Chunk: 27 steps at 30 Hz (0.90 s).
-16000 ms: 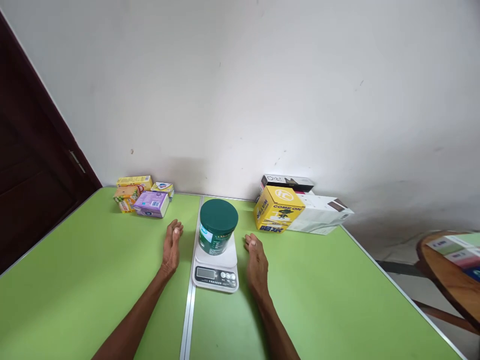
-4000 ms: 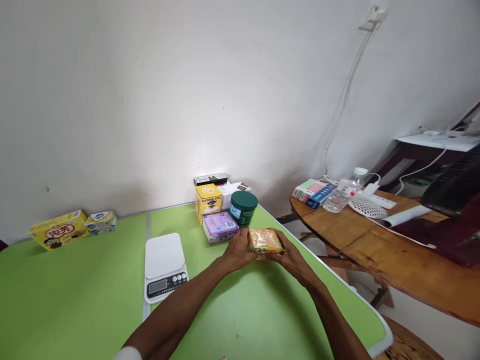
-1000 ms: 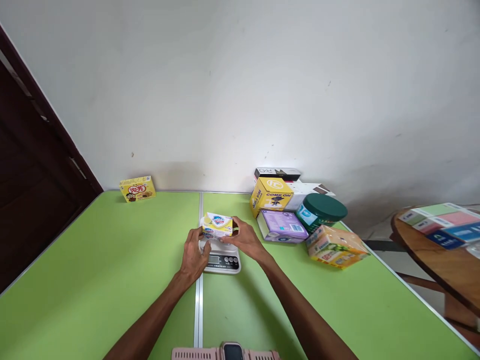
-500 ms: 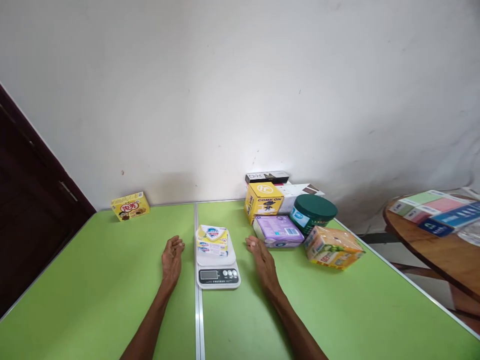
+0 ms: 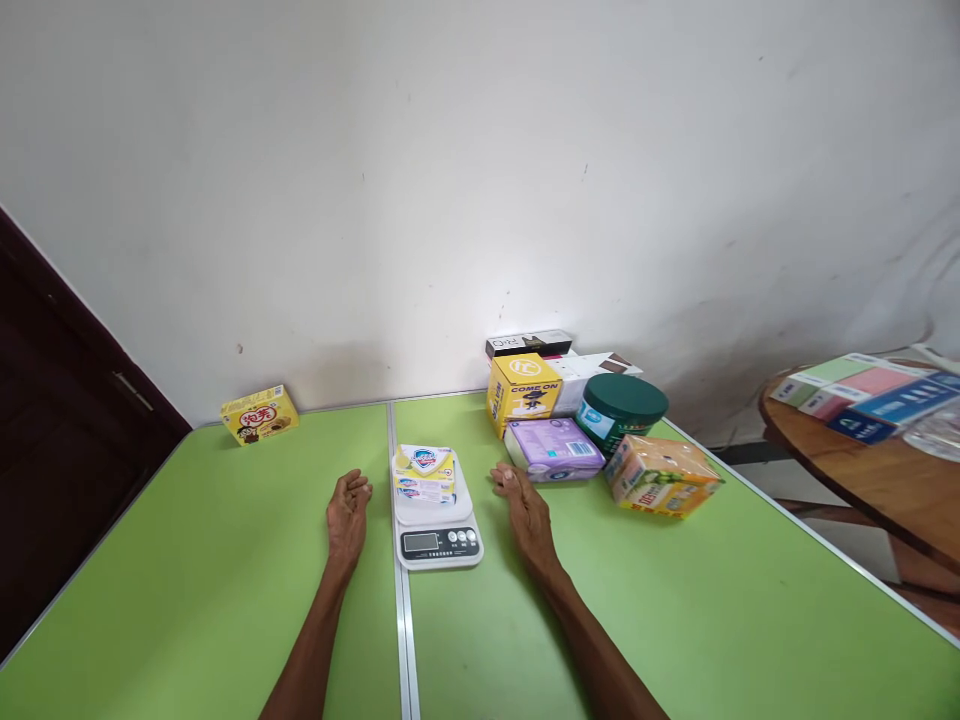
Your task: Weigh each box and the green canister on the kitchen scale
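A white kitchen scale [image 5: 438,515] stands at the middle of the green table, with a yellow and white soap pack [image 5: 425,474] on its platform. The display is dark, and I can read no digits on it. To the left of the scale, my left hand [image 5: 348,518] rests on the tabletop, fingers loosely bent, holding nothing. My right hand [image 5: 529,518] lies on the other side, also with nothing in it and its fingers relaxed. Its fingertips are close to a purple soft pack [image 5: 553,449]; neither hand touches the scale.
A yellow snack box [image 5: 259,415] stands at the back left. Right of centre are a yellow cube box [image 5: 523,392], a green-lidded tub [image 5: 622,408], an orange wrapped pack [image 5: 665,476] and flat boxes by the wall. A round wooden table [image 5: 847,470] stands at the right.
The view has tilted slightly, so things have shifted a little in the picture. Both hands and the objects keep their places on the table.
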Tool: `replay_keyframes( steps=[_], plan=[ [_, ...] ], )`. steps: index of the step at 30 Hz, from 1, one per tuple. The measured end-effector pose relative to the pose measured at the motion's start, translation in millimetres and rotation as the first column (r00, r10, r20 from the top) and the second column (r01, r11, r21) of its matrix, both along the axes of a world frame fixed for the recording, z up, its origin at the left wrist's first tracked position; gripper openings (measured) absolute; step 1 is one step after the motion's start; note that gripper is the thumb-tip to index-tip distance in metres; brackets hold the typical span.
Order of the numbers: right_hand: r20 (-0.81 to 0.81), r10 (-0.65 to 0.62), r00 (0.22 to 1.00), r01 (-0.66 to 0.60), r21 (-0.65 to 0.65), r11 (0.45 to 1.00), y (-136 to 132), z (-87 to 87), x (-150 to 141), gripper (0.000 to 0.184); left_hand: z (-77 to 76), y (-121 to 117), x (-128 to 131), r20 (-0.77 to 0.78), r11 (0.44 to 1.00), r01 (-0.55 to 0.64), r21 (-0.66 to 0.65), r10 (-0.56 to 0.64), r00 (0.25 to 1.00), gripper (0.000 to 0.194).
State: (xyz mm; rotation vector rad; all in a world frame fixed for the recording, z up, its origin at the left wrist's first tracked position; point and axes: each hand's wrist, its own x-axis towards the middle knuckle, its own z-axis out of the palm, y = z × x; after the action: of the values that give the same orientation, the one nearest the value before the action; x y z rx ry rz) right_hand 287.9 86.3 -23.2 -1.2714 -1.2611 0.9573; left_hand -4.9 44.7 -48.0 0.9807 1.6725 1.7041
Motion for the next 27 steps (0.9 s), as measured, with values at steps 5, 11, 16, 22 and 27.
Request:
replay_keyframes(
  steps=[5,11,16,22,27],
  plan=[
    [0.026,0.058,0.998,-0.058,-0.028,0.998,-3.6,7.8,1.4,0.068,7.0,-5.6,2.9,-0.016,0.999,0.035,-0.017,-0.036,0.999,0.066],
    [0.156,0.159,0.975,-0.173,0.077,0.982,-1.4,24.3,3.4,0.068,42.1,-14.5,-4.2,-0.203,0.961,0.263,-0.091,-0.276,0.94,0.088],
    [0.252,0.349,0.902,-0.375,0.063,0.925,16.9,45.5,-7.2,0.098,91.3,8.6,-12.3,-0.417,0.832,0.491,-0.256,-0.554,0.721,0.106],
    [0.425,0.492,0.759,-0.549,0.012,0.836,35.1,65.4,-22.6,0.069,110.1,43.3,-0.7,-0.423,0.727,0.568,-0.387,-0.687,0.591,0.082],
    [0.474,0.474,0.742,-0.548,0.021,0.836,36.9,64.5,-26.1,0.055,104.6,52.0,3.4,-0.396,0.723,0.591,-0.358,-0.691,0.605,0.066]
  ],
)
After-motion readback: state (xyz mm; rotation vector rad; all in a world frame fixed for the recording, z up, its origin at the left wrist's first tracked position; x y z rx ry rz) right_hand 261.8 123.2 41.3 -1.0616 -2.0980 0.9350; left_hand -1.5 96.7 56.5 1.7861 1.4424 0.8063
